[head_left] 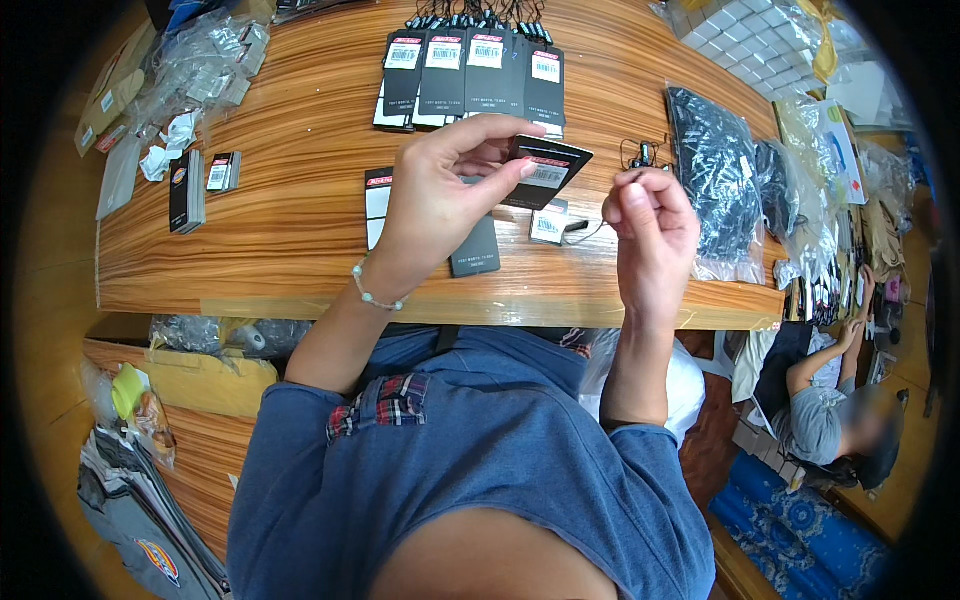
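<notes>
My left hand [440, 190] pinches a black card tag [548, 170] with a white barcode label, raised above the wooden table [290, 230]. My right hand [650, 225] is closed beside it, fingertips pinching a thin black string that runs down toward a small tag [548, 224] lying on the table. A beaded bracelet [375, 297] circles my left wrist. Under my left hand lie more black tags [478, 250], partly hidden.
A fanned row of black tags [470, 75] with strings lies at the far edge. Clear bags of black loops [715, 175] sit at right, a tag stack [187, 190] and plastic bags [200, 70] at left. A person [830, 410] sits on the floor, lower right.
</notes>
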